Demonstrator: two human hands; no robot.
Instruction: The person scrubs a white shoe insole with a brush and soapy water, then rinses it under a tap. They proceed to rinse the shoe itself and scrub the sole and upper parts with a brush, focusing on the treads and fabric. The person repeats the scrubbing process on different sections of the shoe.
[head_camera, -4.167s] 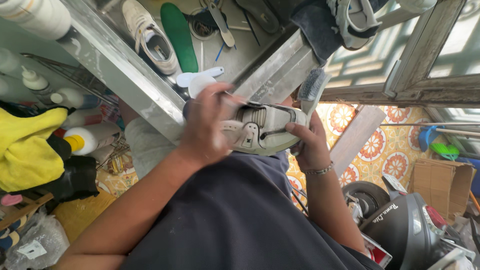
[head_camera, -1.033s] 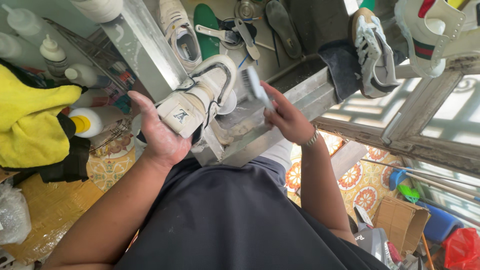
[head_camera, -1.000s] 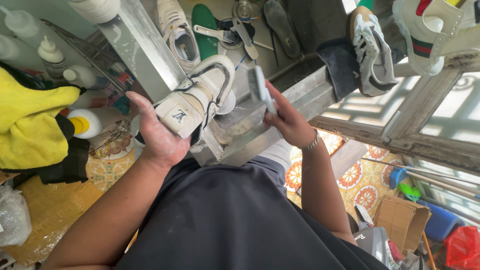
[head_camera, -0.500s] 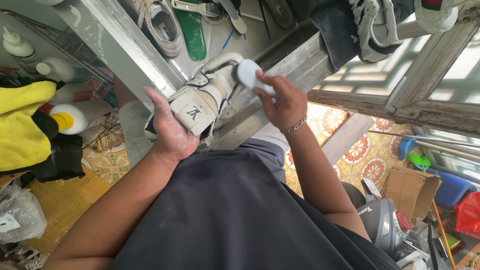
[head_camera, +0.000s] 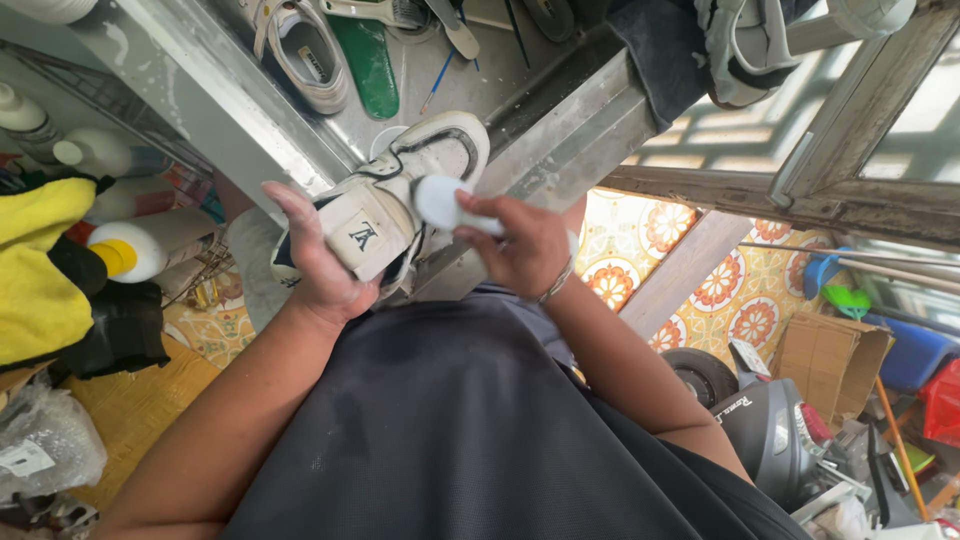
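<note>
1. Sneaker (head_camera: 385, 215), white with dark trim, is held up in the air just above the near edge of a wet metal sink (head_camera: 480, 90), close to the person's chest.
2. Left hand (head_camera: 320, 270) cups the sneaker from below and behind, fingers (head_camera: 290, 205) clamped around its heel end. This grip tilts the side panel up toward the face, which seems meant to keep that surface steady and in view.
3. Right hand (head_camera: 525, 245) has its fingers closed around the handle of a white brush (head_camera: 440, 200). The round brush head presses against the sneaker's side near the tongue, so the two hands work against each other.
4. A bracelet circles the right wrist.
5. Inside the sink lie a second sneaker (head_camera: 300, 55), a green insole (head_camera: 365, 55) just beside it, and some long-handled tools further back.
6. Another shoe (head_camera: 745, 50) sits on a dark cloth on the far sink edge, by a window frame.
7. To the left, a wire rack holds white bottles (head_camera: 150, 245), one with a yellow cap, next to a yellow cloth (head_camera: 40, 270) over something black.
8. Nothing stands between the hands and the sink; the sink's metal rim runs just under the held sneaker.
9. Lower right, patterned floor tiles, a cardboard box (head_camera: 830, 355) and a dark machine crowd the floor.
</note>
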